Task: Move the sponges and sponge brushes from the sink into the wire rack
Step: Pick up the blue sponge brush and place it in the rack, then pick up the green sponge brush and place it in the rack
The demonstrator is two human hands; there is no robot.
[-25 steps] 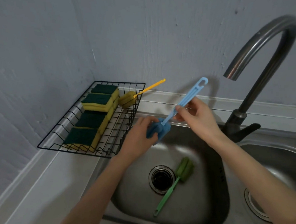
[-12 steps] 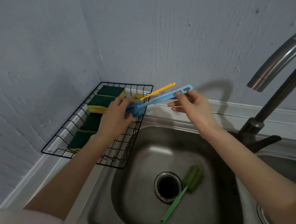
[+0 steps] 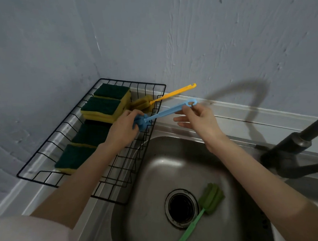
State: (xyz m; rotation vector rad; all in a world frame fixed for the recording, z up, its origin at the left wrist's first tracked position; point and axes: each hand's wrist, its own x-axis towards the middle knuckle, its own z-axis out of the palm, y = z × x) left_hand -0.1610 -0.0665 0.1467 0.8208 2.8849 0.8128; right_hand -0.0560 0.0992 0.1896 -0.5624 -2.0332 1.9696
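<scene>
Head view: both hands' fingers pinch the blue sponge brush [image 3: 165, 113], foam head over the wire rack [image 3: 45, 182].

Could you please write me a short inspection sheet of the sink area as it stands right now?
Surface: steel sink with open drain; worktop under the wire rack.
Job's things: four sponges and yellow brush in the rack; blue brush held over the rack's edge; green brush lying in the sink.
Clutter: nothing seen.
Grippers: left hand closed on the blue brush's head; right hand pinches the handle near its far end, other fingers spread.
Cables: nothing seen.
Surroundings: grey wall corner; dark tap at right.
</scene>
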